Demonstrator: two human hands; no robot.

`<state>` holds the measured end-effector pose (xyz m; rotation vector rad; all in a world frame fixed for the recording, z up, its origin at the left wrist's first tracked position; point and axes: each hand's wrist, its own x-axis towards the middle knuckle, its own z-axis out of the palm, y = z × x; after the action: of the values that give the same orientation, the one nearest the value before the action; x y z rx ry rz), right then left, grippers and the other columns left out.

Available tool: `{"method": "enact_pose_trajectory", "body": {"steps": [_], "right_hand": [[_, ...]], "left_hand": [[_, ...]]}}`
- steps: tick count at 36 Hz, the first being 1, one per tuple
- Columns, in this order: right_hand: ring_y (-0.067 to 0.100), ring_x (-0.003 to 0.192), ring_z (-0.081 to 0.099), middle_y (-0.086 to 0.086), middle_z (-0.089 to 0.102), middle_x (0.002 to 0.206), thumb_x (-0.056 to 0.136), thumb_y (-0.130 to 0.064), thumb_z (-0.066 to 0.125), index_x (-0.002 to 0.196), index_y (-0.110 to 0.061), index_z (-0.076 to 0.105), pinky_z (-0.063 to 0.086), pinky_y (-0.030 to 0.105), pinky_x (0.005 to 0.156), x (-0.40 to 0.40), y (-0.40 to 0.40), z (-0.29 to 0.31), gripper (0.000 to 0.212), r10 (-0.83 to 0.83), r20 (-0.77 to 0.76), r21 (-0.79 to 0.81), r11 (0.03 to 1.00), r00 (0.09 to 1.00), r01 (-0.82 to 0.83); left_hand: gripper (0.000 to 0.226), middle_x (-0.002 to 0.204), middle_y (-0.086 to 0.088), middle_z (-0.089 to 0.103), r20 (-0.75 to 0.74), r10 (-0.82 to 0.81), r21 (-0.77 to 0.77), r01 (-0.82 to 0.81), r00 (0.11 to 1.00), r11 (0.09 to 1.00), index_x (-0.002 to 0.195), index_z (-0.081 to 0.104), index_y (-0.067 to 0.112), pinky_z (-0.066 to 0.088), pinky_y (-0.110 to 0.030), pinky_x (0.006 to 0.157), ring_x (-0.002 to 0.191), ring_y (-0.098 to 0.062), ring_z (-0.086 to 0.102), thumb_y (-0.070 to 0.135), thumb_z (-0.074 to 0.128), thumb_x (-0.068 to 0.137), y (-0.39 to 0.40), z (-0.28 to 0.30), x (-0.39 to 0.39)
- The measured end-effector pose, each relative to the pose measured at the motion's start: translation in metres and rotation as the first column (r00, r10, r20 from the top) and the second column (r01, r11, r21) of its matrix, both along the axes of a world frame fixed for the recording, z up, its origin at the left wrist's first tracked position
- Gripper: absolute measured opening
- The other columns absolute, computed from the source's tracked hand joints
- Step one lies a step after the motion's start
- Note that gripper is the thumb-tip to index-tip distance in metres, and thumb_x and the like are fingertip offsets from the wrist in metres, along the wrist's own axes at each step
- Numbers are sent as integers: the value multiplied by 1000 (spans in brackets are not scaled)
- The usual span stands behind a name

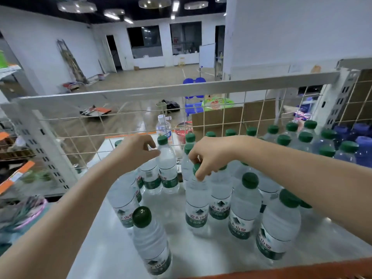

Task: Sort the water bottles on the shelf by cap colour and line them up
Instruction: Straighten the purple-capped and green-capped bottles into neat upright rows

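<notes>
Green-capped bottle [150,238] stands nearest you on the shelf [112,244].
Your right hand [209,156] pinches a bottle's cap [196,169]; your left hand [136,150], fingers curled, touches another bottle's neck [166,153].

My white shelf [112,244] carries upright green-capped water bottles [244,206] in loose clusters, with blue-capped bottles [362,146] at its far right.

Bottles [196,206] are clear glossy plastic with paper-looking labels. Shelf [112,244] looks smooth matt metal, wire grid [221,109] behind.
</notes>
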<state>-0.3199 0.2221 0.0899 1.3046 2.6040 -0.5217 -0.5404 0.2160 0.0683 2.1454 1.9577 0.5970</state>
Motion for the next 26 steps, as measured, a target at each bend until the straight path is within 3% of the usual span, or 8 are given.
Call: {"method": "enact_pose_trajectory", "body": {"steps": [7,11,15,20,26], "right_hand": [[13,56,64,5,68,71,79,-28,72,74,-11,52,47,22,52,-10,11,-6,27,-112,-51,39,993,992,114],[15,60,69,6,70,73,79,-29,72,78,-6,60,49,22,54,-14,13,-9,26,-153,-60,44,987,986,156],[17,62,69,10,73,78,79,-32,71,88,-2,67,50,22,54,-20,14,-11,32,-182,-10,53,982,983,183],[18,60,64,9,73,78,79,-34,70,90,-3,67,50,24,55,-24,15,-9,33,-171,64,39,985,983,169],[18,63,60,9,70,79,80,-36,71,92,-4,67,49,25,58,-24,15,-8,34,-172,73,37,985,982,170]], "left_hand": [[19,72,3,56,-29,115,-24,-116,993,993,93,63,17,42,-24,51,57,-16,53,34,67,86,-19,2,-35],[19,81,2,61,-91,140,-39,-144,986,989,92,62,16,53,-31,68,70,-20,64,34,67,86,-25,-1,-47],[19,87,1,64,-147,178,-36,-185,973,982,90,63,17,56,-37,76,76,-17,61,35,67,85,-25,-3,-56],[25,82,-5,63,-220,203,-149,-238,954,960,84,63,11,52,-33,69,71,-18,56,35,69,83,-26,-8,-65],[27,80,-2,60,-275,169,-267,-244,947,932,80,55,16,43,-23,57,68,-14,54,38,72,81,-26,-18,-72]]}}
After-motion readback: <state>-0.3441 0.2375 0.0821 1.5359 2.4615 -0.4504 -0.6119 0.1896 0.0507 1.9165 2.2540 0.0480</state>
